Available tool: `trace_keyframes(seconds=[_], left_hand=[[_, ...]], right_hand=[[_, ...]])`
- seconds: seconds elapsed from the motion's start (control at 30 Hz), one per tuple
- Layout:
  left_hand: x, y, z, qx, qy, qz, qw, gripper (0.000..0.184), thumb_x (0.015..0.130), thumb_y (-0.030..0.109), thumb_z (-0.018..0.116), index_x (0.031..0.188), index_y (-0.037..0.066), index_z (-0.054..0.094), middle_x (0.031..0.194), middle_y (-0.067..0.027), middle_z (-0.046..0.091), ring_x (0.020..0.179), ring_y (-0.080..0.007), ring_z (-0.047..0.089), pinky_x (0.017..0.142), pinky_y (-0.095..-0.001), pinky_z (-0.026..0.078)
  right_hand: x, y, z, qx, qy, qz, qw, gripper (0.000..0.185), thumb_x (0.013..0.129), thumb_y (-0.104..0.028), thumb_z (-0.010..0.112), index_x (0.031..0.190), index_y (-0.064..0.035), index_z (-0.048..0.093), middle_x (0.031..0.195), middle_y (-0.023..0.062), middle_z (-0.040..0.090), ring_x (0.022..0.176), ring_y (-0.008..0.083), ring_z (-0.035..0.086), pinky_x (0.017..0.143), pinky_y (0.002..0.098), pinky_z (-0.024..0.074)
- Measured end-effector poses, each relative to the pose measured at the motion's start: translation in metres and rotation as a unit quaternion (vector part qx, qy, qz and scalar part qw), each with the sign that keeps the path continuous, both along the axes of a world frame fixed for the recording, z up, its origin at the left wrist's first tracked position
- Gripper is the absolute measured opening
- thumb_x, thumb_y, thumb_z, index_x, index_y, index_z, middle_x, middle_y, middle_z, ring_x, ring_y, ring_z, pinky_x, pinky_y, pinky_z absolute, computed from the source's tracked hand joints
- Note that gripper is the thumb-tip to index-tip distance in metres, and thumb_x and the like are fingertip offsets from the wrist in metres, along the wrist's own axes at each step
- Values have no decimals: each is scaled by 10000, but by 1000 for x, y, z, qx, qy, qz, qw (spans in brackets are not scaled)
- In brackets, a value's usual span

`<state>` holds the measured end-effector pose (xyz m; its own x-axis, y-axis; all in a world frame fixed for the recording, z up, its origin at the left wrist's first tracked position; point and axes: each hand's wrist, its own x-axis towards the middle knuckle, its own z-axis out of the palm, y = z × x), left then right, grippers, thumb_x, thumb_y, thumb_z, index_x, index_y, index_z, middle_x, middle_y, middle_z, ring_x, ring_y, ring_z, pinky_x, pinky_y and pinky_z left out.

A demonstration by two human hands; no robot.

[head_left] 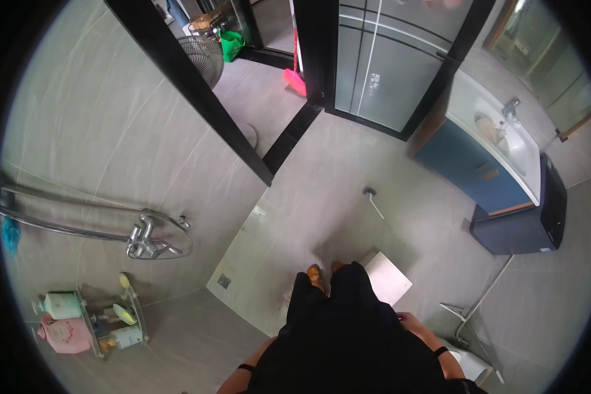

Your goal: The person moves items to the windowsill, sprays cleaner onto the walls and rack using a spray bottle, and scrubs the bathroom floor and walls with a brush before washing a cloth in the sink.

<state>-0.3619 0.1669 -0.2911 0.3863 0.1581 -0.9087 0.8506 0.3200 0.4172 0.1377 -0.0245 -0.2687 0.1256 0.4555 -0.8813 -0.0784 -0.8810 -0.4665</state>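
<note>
My right hand (412,323) hangs at my right side against the black clothing (348,335). Its fingers look curled; a tiny dark spot shows at their tips, too small to name. Low on the other side is my left hand (268,345), mostly covered by the clothing, so its fingers are hidden. Each wrist wears a dark band. Just ahead of my right hand, a white flat-topped box or stool (389,279) stands on the floor by my legs. A brown shoe (316,276) shows below my clothing.
A brush with a dark head (370,192) lies on the tiles ahead. To the right are a washbasin (522,148) on a blue cabinet (473,164), a dark bin-like unit (525,223) and a long-handled squeegee (482,299). Shower taps (148,240) and bottle shelves (88,322) line the left wall.
</note>
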Motion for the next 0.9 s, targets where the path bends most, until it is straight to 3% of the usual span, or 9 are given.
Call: trace_keyframes(seconds=[0.07, 0.17, 0.33, 0.43, 0.47, 0.5, 0.7, 0.8, 0.9], left_hand=[[8, 9, -18, 54, 30, 43, 997, 258, 898, 254, 632, 1071, 63, 639, 961, -91, 697, 909, -179, 656, 815, -324, 505], [22, 13, -41, 145, 88, 145, 975, 253, 899, 258, 631, 1064, 67, 643, 955, -88, 699, 903, -177, 658, 810, -323, 507], [47, -21, -64, 184, 169, 289, 924, 244, 901, 265, 628, 1051, 75, 648, 944, -84, 703, 894, -174, 662, 802, -320, 511], [39, -103, -136, 126, 94, 375, 913, 250, 903, 271, 628, 1089, 107, 664, 1031, -95, 709, 962, -220, 664, 854, -349, 506], [60, -121, -125, 111, 107, 394, 906, 250, 904, 271, 627, 1092, 110, 665, 1035, -94, 708, 966, -221, 664, 856, -350, 505], [82, -137, -108, 94, 123, 410, 899, 250, 905, 271, 625, 1094, 112, 665, 1040, -94, 707, 969, -222, 663, 858, -351, 505], [233, -221, -8, -5, 129, 449, 884, 250, 911, 272, 616, 1106, 126, 669, 1065, -90, 703, 992, -228, 660, 870, -359, 503], [290, -221, 43, -45, 86, 420, 902, 250, 913, 272, 612, 1113, 133, 670, 1078, -88, 702, 1003, -231, 658, 876, -364, 502], [317, -212, 70, -68, 27, 365, 928, 251, 916, 272, 607, 1119, 140, 672, 1091, -86, 700, 1014, -233, 657, 882, -368, 501]], right_hand=[[1, 16, 29, -41, -14, -32, 999, 240, 879, -100, 627, 1092, 10, 644, 992, 61, 683, 894, 114, 619, 794, 262, 492], [-2, 31, 18, 90, -24, -198, 976, 191, 900, -107, 609, 1056, -1, 633, 953, 33, 678, 863, 87, 606, 779, 249, 488], [59, 43, -17, 39, -100, -6, 994, 238, 958, -180, 527, 1053, 21, 613, 909, 83, 659, 887, 144, 609, 798, 291, 492], [137, 17, -82, 79, -92, 179, 976, 299, 978, -232, 505, 1117, 14, 603, 981, 130, 653, 991, 200, 602, 859, 345, 487], [168, -1, -117, 119, -95, 233, 960, 310, 978, -244, 508, 1141, 3, 601, 1021, 140, 653, 1037, 213, 598, 883, 358, 484], [187, 29, -116, -21, -63, 168, 984, 334, 969, -257, 524, 1215, -38, 583, 1116, 160, 637, 1114, 246, 579, 906, 391, 478], [231, 266, -21, -189, 19, 473, 860, 284, 934, -151, 560, 1183, -35, 632, 1101, 149, 664, 1098, 201, 587, 945, 361, 465], [258, 295, -3, -200, 123, 471, 850, 240, 907, -86, 571, 1118, -14, 659, 1012, 112, 692, 981, 185, 634, 874, 362, 508], [232, 359, 64, -50, 164, 618, 767, 231, 879, -81, 571, 1076, -8, 667, 913, 94, 702, 821, 210, 673, 734, 381, 540]])
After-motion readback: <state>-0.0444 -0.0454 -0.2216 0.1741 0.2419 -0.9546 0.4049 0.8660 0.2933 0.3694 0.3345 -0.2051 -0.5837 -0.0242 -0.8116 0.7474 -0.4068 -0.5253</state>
